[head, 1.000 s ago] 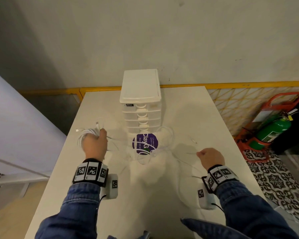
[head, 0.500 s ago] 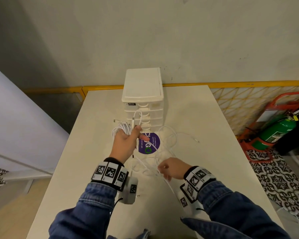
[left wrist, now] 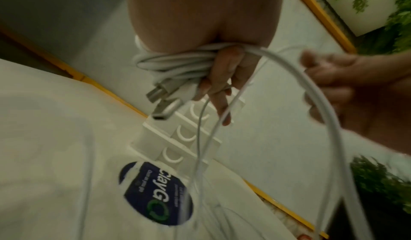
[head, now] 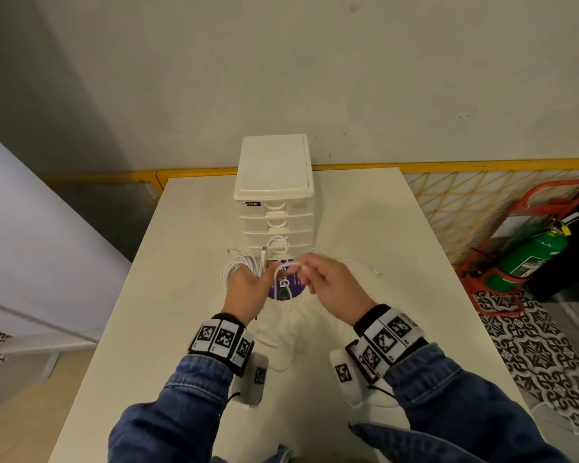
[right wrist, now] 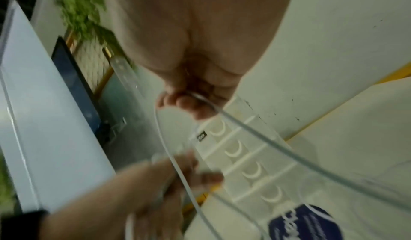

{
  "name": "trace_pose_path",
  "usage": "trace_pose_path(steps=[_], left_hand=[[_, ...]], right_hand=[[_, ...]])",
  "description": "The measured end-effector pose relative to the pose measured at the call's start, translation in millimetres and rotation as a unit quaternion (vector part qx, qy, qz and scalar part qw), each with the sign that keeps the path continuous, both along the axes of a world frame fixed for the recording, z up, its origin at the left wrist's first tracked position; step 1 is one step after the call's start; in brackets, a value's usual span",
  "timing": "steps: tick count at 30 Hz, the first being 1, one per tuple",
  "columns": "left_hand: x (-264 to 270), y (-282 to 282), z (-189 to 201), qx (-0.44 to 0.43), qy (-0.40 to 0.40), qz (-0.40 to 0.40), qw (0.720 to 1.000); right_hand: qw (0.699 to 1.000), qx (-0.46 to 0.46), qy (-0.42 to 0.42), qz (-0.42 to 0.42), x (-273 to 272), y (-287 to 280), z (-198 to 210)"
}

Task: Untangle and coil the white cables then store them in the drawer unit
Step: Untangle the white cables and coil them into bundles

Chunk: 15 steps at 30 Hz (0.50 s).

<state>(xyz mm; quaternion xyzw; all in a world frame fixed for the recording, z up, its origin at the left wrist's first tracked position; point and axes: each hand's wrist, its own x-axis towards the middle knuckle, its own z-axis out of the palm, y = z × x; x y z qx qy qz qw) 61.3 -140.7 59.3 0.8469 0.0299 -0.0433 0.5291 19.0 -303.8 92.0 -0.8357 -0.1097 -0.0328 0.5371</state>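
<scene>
Since a second ago the right hand (head: 328,289) has swung in from the table's (head: 398,248) right edge to meet the left hand (head: 248,289) at centre. The left hand's fingers clamp a coiled bundle (head: 239,267), its plugs toward 12 o'clock. The right hand pinches a loose cable (head: 279,279) loop. The drawer unit (head: 274,195) stands at 12 o'clock, drawers shut.

Head cam looks down from above at the table (head: 194,295). Both wrist cams sit really close, peering along the palms; all three catch the drawer unit (head: 274,208), though the right one's kinda blurry.
</scene>
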Motion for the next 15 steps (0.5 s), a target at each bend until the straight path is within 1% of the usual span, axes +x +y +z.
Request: trace_pose_path(steps=[2,4,7,9,11,14,15], left_hand=[[3,9,-7,0.009,0.019,0.007,1.0],[5,21,-13,0.019,0.024,0.025,0.999],[9,42,-23,0.062,0.021,0.078,0.995],[11,57,-25,0.073,0.022,0.114,0.991],[14,73,-24,0.068,0.018,0.145,0.987],[14,87,-19,0.092,-0.017,0.186,0.978],[14,88,-16,0.089,-0.022,0.189,0.978]], right_hand=[[0.993,0.077,-0.059,-0.074,3,-6,15],[0.977,0.123,-0.102,-0.139,8,-18,22],[0.949,0.166,-0.12,-0.24,12,-37,17],[0.917,0.224,-0.13,-0.304,13,-54,7],[0.879,0.259,-0.135,-0.377,13,-76,-4],[0.801,0.28,-0.099,-0.52,13,-107,-23],[0.786,0.264,-0.074,-0.554,12,-113,-30]])
